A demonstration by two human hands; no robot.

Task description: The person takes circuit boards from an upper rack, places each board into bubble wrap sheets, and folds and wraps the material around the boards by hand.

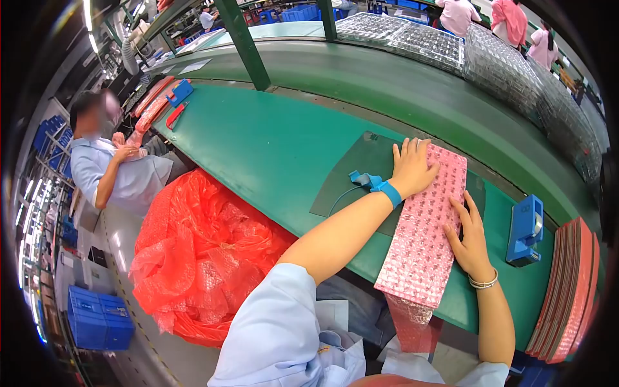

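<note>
On the floor at the far left is a blue bin (100, 317). Above it in view, a seated co-worker (122, 164) in a light blue shirt handles pink wrap at the left end of the green counter (271, 148). Near that end's corner lie a red cutter (175, 116) and, just beyond it, a blue tape dispenser (180, 92). A heap of red bubble wrap (203, 258) bulges beside the counter's near edge.

Toward the far edge, right of the middle, lies a dark mat (345, 174). A blue wrist strap (389, 193) circles the left wrist. The left-hand grip (416, 166) is spread, palm down, on the upper left side of a long panel in pink bubble wrap (422, 238). This panel slants across the mat to the near edge, where loose wrap (416, 330) hangs below. The right-hand grip (469, 237) is also spread, thumb and fingers apart, against the panel's right side. Farther right stands a second blue dispenser (525, 231); at the counter's right end is a stack of pinkish boards (567, 293).
</note>
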